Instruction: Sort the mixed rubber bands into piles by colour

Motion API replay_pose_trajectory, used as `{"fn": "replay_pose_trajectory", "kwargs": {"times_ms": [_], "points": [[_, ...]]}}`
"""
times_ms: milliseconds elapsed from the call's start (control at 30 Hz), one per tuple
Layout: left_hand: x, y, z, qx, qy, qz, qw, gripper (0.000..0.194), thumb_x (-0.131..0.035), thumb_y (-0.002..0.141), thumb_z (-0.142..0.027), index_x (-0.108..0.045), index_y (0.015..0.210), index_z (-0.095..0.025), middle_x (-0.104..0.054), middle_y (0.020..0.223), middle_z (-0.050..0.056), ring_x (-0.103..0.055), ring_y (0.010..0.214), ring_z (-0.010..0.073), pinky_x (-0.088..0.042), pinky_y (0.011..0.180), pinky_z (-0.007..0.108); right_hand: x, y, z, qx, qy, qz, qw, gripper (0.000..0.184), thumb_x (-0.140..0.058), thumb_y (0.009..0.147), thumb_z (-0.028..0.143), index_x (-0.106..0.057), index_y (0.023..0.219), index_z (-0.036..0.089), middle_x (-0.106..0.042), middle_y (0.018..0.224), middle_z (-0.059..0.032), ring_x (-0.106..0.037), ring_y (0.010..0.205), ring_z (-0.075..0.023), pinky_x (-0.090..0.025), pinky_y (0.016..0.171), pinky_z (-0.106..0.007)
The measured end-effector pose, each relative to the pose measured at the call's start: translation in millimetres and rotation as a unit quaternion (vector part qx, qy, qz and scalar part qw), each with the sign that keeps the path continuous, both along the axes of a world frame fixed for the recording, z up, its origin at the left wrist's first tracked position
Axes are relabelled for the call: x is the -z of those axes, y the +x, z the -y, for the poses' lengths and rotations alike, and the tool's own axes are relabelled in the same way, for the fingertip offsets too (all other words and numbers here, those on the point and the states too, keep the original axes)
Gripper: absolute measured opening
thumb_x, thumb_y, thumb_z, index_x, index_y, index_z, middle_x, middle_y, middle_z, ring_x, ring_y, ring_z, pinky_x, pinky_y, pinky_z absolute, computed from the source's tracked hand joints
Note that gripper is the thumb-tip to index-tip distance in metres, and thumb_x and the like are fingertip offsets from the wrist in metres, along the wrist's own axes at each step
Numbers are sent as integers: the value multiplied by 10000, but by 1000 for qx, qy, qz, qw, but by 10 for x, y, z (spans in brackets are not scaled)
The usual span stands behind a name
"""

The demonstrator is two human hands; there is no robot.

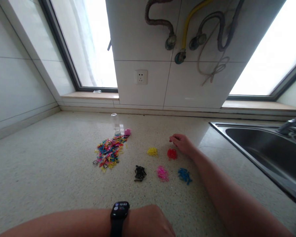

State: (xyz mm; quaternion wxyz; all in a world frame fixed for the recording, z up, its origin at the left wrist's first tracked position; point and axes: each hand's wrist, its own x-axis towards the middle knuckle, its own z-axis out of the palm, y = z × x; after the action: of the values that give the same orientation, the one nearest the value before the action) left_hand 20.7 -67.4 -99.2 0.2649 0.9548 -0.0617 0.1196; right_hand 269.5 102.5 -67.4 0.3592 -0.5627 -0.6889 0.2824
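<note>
Right grip (183, 144) has fingers curled; whether they press together on a band I cannot tell, nor the left grip's (150, 220) state. Red bands (172, 154) lie nearside-left of the right grip; releasing low should avoid scattering.

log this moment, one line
right hand: by red pile, grip unclear; left hand: grip hidden; nearby: yellow pile, black pile, pink pile, blue pile; mixed pile: by clear tube

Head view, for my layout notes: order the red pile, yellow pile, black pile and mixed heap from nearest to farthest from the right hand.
From the right hand:
1. Red pile, just below it in view.
2. Yellow pile, to its left.
3. Black pile, lower left.
4. Mixed heap, farthest left.
</note>
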Motion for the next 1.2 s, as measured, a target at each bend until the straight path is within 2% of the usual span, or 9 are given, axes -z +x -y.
{"fn": "replay_pose_trajectory", "kwargs": {"times_ms": [267, 433, 533, 600, 733, 867, 1000, 1100, 1200], "points": [[-101, -37, -5, 13, 58, -37, 998, 397, -548, 925, -231, -364, 574, -202, -599, 649, -5, -597, 686, 95, -431, 517, 234, -77, -50, 67, -7, 10, 4, 1000, 364, -531, 806, 457, -696, 790, 132, -450, 536, 39, -393, 515, -115, -293, 500, -254], [-196, -42, -4, 19, 91, -26, 995, 293, -523, 929, -204, -500, 637, -209, -683, 779, -8, -636, 774, 103, -462, 554, 233, -252, -203, 187, -34, 25, -6, 999, 315, -554, 827, 409, -707, 825, 134, -562, 590, 0, -473, 551, -124, -358, 531, -252], [-257, -41, 4, 14, 104, -28, 994, 219, -545, 919, -213, -552, 700, -215, -706, 854, -5, -644, 821, 115, -466, 555, 243, -424, -497, 272, -69, 23, 1, 997, 323, -555, 857, 414, -721, 872, 137, -622, 638, -22, -489, 544, -119, -362, 523, -247], [-305, -45, 11, 14, 107, -30, 994, 186, -553, 920, -225, -567, 735, -214, -710, 890, -2, -644, 837, 121, -469, 555, 249, -533, -771, 312, -120, 40, 24, 992, 300, -576, 858, 401, -724, 857, 140, -660, 680, -36, -530, 581, -122, -385, 551, -241], [-378, -62, 15, 14, 106, -24, 994, 169, -575, 913, -231, -565, 747, -202, -707, 912, 8, -642, 838, 124, -482, 582, 246, -663, -1361, 340, -218, 77, 137, 963, 200, -616, 830, 294, -754, 890, 162, -733, 787, -50, -620, 680, -135, -422, 642, -237], [-377, -77, 5, 18, 106, -14, 994, 192, -582, 908, -232, -548, 722, -203, -700, 896, 10, -641, 819, 122, -487, 607, 230, -661, -1813, 330, -232, 94, 289, 924, 230, -613, 830, 344, -779, 937, 227, -766, 891, -50, -677, 784, -182, -441, 679, -255], [-351, -79, 1, 24, 107, -1, 994, 158, -563, 909, -216, -574, 751, -204, -699, 913, 23, -640, 839, 128, -486, 635, 233, -591, -2058, 315, -227, 92, 385, 890, 290, -598, 828, 401, -778, 971, 224, -764, 966, -93, -700, 876, -243, -474, 682, -279], [-342, -74, 4, 23, 107, -4, 994, 157, -582, 899, -235, -578, 745, -205, -685, 838, 19, -629, 786, 134, -483, 625, 237, -535, -2139, 305, -220, 92, 402, 884, 306, -571, 843, 391, -775, 973, 202, -760, 985, -125, -703, 911, -264, -497, 711, -300], [-344, -65, 7, 18, 116, -11, 993, 180, -596, 889, -241, -573, 713, -209, -663, 761, 11, -610, 722, 136, -470, 581, 242, -497, -2163, 305, -200, 83, 398, 891, 304, -542, 861, 354, -771, 987, 198, -755, 1024, -138, -707, 921, -267, -505, 740, -313]]}}
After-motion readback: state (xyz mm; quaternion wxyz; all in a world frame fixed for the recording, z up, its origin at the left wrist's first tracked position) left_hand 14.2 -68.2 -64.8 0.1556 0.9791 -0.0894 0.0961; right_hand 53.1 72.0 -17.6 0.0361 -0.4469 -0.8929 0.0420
